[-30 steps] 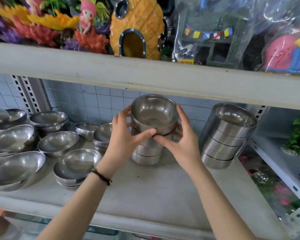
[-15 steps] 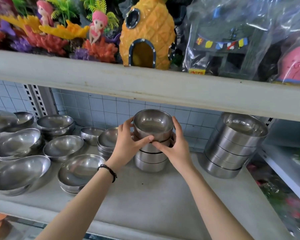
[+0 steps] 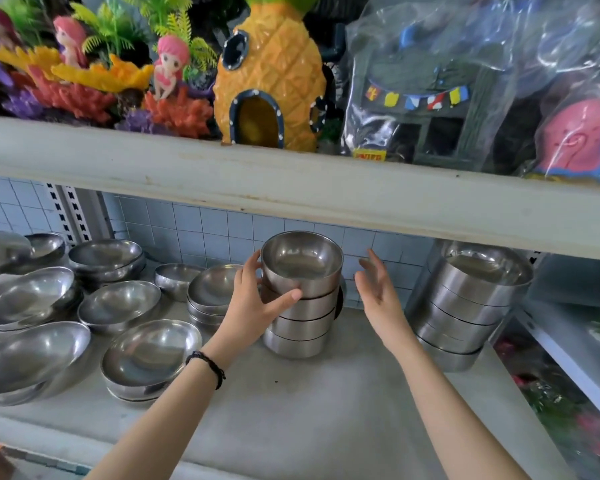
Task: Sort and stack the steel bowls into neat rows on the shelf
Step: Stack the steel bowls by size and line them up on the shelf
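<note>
A stack of several steel bowls (image 3: 302, 327) stands in the middle of the grey shelf (image 3: 326, 410), its top bowl (image 3: 302, 261) nested on the rest. My left hand (image 3: 253, 306) holds the left side of the stack, thumb across the front under the top bowl's rim. Just right of the stack, my right hand (image 3: 378, 292) hovers with fingers spread, touching nothing. A taller stack of wider bowls (image 3: 465, 306) stands further right. Loose and half-stacked shallow bowls (image 3: 146, 358) crowd the shelf's left part.
The upper shelf board (image 3: 291, 188) hangs low just above the stacks and carries aquarium ornaments, among them a pineapple house (image 3: 271, 81). A tiled wall (image 3: 194, 230) backs the shelf. A white side shelf (image 3: 575, 355) with plants is at the right.
My right hand has let go of the stack and moved off to the right, fingers spread. The top bowl has settled onto the stack. My left hand stays on it.
</note>
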